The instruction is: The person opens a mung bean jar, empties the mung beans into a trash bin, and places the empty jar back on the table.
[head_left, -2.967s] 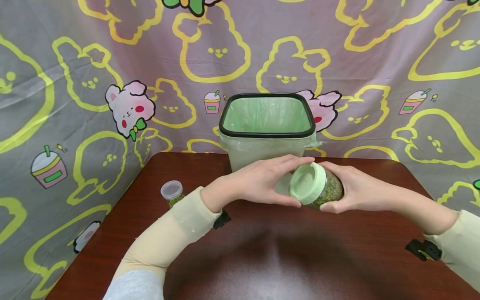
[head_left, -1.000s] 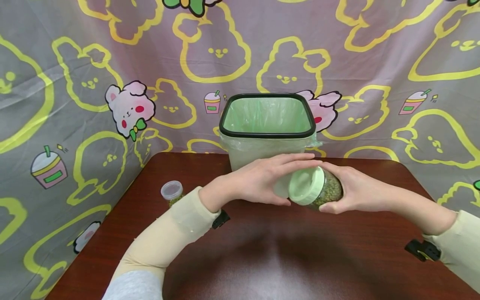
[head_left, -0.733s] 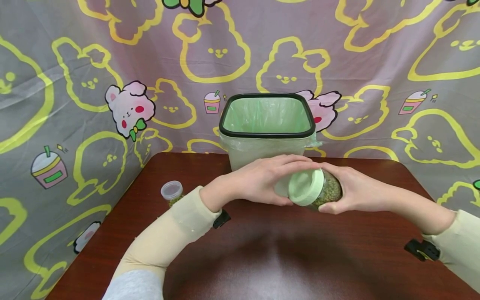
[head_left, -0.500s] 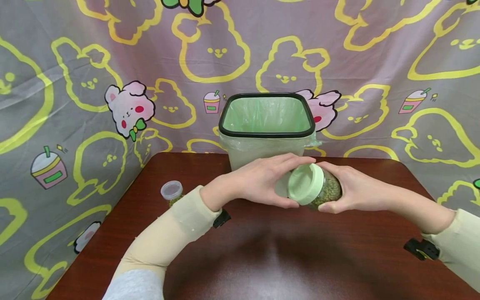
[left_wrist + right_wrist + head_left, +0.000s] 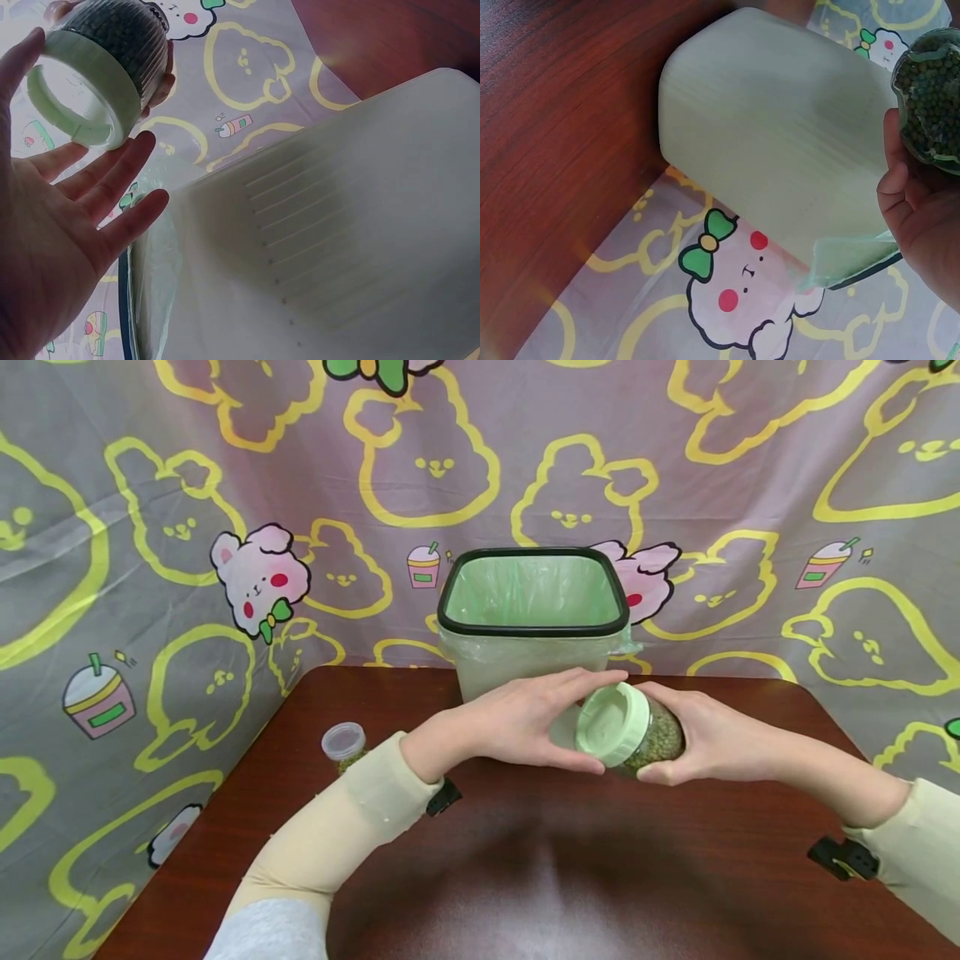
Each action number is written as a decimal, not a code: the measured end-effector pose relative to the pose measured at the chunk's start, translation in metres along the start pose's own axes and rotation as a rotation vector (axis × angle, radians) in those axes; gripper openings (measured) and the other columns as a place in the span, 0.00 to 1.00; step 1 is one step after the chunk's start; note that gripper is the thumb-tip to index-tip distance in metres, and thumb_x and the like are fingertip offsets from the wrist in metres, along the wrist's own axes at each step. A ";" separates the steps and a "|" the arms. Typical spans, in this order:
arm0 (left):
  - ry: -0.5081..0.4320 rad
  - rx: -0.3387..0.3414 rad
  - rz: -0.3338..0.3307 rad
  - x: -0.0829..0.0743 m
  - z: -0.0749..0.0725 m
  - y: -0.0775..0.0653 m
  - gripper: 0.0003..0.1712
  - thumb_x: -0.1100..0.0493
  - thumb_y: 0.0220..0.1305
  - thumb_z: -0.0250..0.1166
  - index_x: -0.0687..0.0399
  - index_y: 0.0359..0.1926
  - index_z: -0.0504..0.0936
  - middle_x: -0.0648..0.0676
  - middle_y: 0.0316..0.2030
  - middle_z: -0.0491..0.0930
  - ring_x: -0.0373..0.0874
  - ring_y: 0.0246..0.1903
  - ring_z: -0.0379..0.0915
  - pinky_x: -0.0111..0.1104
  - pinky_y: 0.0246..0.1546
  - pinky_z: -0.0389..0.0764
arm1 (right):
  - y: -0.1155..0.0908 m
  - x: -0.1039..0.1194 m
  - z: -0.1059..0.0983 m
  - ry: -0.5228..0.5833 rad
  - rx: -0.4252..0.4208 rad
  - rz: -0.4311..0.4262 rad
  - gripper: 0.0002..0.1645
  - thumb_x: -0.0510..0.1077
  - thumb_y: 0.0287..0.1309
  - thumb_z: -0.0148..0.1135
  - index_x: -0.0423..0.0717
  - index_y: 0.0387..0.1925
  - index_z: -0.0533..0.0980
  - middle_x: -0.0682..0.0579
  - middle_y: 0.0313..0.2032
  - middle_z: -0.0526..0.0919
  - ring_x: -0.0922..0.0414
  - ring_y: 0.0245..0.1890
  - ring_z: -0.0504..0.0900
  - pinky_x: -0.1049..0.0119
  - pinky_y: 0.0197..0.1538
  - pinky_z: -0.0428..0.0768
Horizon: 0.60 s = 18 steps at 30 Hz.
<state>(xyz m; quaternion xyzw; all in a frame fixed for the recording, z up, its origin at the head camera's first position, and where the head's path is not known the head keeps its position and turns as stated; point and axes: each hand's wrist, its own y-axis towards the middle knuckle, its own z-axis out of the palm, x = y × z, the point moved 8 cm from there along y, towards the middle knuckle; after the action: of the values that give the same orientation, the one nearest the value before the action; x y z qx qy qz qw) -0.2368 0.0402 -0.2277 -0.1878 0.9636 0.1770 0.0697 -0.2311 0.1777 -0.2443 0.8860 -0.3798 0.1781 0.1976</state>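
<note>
My right hand (image 5: 716, 739) grips a clear jar (image 5: 664, 737) filled with small green beans, thumb on the near side. The jar is held tilted above the table, its pale green screw lid (image 5: 611, 724) turned to the left and fitted on. Across the lid reaches my left hand (image 5: 513, 722), with fingers along its upper edge and thumb at the lower edge. The left wrist view shows spread fingertips (image 5: 135, 154) at the rim of the lid (image 5: 97, 82). In the right wrist view, beans show through the base of the jar (image 5: 934, 97).
A white bin (image 5: 480, 672) with a black rim and green liner stands behind the hands. At the left on the dark red table (image 5: 555, 877), a small jar (image 5: 343, 742) with a clear lid is partly hidden by the left forearm. A cartoon-patterned cloth (image 5: 570, 468) hangs behind.
Over the last second the left thumb has slid out along the lower edge of the lid and the fingers have drawn back off its top. The right hand and jar barely move.
</note>
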 end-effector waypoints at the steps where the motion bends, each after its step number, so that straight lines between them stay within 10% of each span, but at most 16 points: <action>1: 0.001 0.000 0.001 0.000 0.000 0.000 0.52 0.35 0.54 0.69 0.47 0.74 0.57 0.44 0.60 0.69 0.31 0.58 0.64 0.25 0.57 0.66 | 0.000 0.000 0.000 0.001 -0.001 0.000 0.43 0.54 0.40 0.79 0.47 0.56 0.68 0.60 0.39 0.77 0.63 0.37 0.76 0.66 0.37 0.77; 18: -0.052 -0.022 0.137 -0.008 -0.004 0.001 0.52 0.48 0.51 0.75 0.47 0.73 0.59 0.47 0.69 0.60 0.30 0.67 0.51 0.25 0.61 0.60 | 0.000 -0.001 0.001 0.031 0.011 -0.005 0.48 0.53 0.41 0.78 0.47 0.62 0.65 0.59 0.40 0.77 0.62 0.38 0.76 0.66 0.37 0.78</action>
<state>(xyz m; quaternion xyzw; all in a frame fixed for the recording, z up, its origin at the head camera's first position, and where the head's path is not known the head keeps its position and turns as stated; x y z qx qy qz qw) -0.2297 0.0421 -0.2223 -0.1174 0.9701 0.1965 0.0804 -0.2314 0.1778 -0.2456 0.8852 -0.3733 0.1935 0.1989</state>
